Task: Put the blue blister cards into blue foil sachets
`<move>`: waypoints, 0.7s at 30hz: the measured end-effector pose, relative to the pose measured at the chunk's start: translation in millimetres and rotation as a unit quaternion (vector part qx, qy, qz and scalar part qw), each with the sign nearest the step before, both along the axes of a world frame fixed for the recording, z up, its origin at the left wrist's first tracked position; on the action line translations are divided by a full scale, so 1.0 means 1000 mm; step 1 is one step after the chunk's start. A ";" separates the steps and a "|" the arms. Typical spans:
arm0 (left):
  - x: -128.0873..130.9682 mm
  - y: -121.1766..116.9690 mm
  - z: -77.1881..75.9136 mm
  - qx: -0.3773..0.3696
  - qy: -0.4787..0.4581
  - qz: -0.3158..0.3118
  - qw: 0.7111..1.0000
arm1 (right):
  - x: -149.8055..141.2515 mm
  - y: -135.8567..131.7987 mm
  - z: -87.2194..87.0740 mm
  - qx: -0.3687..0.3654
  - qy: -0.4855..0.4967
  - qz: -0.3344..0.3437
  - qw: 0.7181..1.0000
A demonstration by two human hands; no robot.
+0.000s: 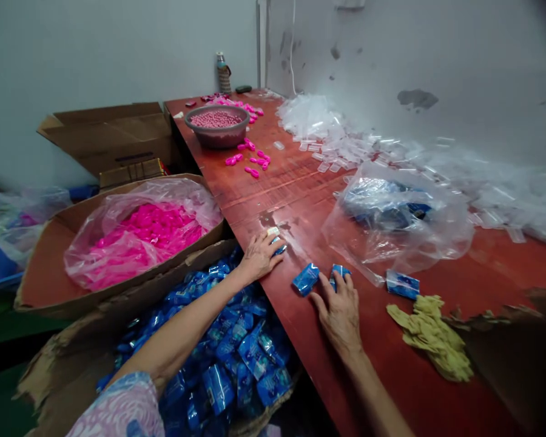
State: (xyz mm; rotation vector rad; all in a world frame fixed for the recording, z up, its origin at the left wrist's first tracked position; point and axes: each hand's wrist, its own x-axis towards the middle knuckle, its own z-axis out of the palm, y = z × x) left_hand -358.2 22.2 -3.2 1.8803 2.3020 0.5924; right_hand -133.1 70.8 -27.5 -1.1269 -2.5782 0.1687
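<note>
My left hand (258, 256) lies at the near edge of the red table, its fingers curled over a small blue packet (279, 247). Something pale, perhaps a wrap, shows at one fingertip. Farther right, my right hand (339, 312) rests with thumb and fingers apart, fingertips touching another blue packet (341, 271) that they partly cover. Just left of those fingers is a shiny blue packet (306, 279), lying flat and apart from the hand. One more blue packet (403, 284) lies to the right, beside a crumpled yellow cloth or glove (432, 337).
Below the table edge, a torn carton holds many blue packets (227, 346). Behind it, a bag of pink pieces (150, 243) fills another box. A clear bag (391, 212), a heap of clear plastic pieces (318, 121), a bowl of pink beads (218, 136) and a bottle (223, 74) stand on the table.
</note>
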 end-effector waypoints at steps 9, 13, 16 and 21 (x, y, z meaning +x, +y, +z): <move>0.012 -0.110 -0.004 0.048 -0.046 0.053 0.996 | -0.054 -0.083 -0.013 -0.021 0.066 0.231 0.971; 0.016 -0.172 -0.011 0.014 0.009 0.197 0.980 | -0.067 -0.118 -0.029 -0.044 0.111 0.332 0.936; 0.042 -0.203 -0.026 0.060 0.090 0.273 0.956 | -0.067 -0.124 -0.034 -0.064 0.140 0.372 0.915; 0.108 -0.188 -0.071 0.093 0.117 0.067 0.986 | -0.046 -0.098 -0.022 -0.151 0.201 0.346 0.904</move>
